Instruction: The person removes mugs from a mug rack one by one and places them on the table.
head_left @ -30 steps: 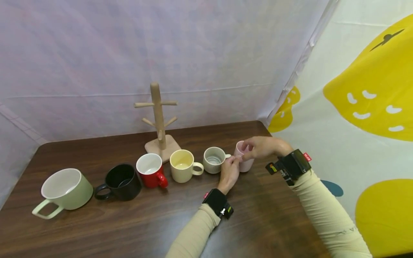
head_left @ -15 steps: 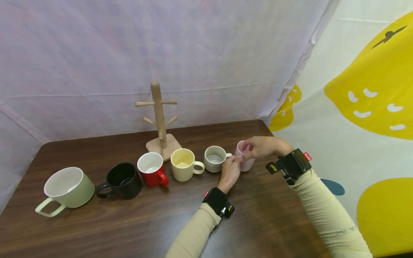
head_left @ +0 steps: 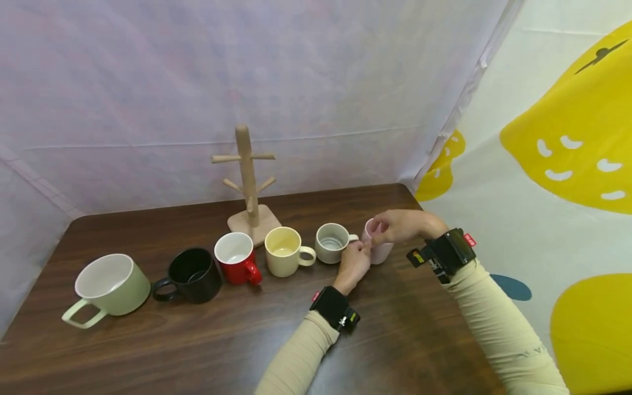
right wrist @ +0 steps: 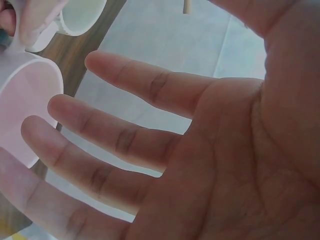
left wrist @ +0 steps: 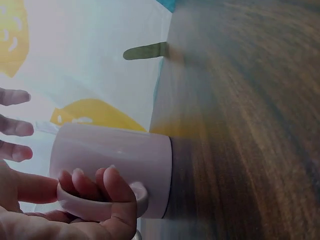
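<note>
At the right end of the mug row, a pink mug [head_left: 381, 252] stands upright on the table. My left hand [head_left: 353, 264] grips its handle, fingers curled through the loop, as the left wrist view shows; the handle [left wrist: 87, 207] is partly covered by them. My right hand [head_left: 402, 225] hovers over the pink mug's rim. The right wrist view shows its fingers [right wrist: 125, 142] spread and nearly straight beside the mug's mouth, gripping nothing. Whether a fingertip touches the rim I cannot tell. A small grey-white ribbed cup [head_left: 329, 249] stands just left of my left hand.
A wooden mug tree [head_left: 249, 175] with bare pegs stands behind the row. Leftward are a yellow mug [head_left: 281, 260], a red mug [head_left: 236, 269], a black mug [head_left: 197, 285] and a wide green mug [head_left: 120, 293]. A curtain with yellow shapes [head_left: 582, 126] borders the right side.
The head view has shifted slightly, so the mugs and stand appear a little further right. Both hands keep nearly the same places at the pink mug.
</note>
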{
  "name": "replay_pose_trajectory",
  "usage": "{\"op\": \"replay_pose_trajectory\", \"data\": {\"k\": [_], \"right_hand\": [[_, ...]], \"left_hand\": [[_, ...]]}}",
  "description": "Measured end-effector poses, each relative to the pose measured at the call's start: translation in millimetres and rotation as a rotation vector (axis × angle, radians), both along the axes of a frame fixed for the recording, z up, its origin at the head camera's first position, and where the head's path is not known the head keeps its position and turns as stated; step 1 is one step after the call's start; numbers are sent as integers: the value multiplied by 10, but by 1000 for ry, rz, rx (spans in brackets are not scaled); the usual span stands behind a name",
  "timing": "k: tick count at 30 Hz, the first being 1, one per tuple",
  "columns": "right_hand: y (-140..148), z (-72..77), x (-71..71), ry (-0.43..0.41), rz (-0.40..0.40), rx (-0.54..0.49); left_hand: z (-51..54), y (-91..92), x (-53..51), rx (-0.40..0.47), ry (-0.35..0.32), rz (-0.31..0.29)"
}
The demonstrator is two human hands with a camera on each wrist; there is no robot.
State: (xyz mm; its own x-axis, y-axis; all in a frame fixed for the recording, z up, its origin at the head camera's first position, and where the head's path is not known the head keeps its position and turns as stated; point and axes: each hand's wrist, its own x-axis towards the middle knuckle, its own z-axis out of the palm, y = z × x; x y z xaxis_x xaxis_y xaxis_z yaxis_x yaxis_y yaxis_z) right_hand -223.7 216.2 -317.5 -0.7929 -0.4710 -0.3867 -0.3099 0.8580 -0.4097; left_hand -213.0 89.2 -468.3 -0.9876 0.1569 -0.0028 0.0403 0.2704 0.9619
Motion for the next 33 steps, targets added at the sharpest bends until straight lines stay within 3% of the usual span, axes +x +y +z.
{"op": "replay_pose_trajectory", "data": {"k": [4, 16, 23, 33], "right_hand": [[-12, -21, -14, -24, -4, -1], [-41, -56, -56, -44, -4, -11], [-60, -111, -93, -57, -13, -18], [-63, -132, -123, -86, -35, -25]], "left_hand": [[-8, -23, -7, 6, 6, -14], [31, -66, -16, -99, 86, -8], [78, -97, -38, -160, 81, -13], [212, -170, -14, -151, 68, -45]]}}
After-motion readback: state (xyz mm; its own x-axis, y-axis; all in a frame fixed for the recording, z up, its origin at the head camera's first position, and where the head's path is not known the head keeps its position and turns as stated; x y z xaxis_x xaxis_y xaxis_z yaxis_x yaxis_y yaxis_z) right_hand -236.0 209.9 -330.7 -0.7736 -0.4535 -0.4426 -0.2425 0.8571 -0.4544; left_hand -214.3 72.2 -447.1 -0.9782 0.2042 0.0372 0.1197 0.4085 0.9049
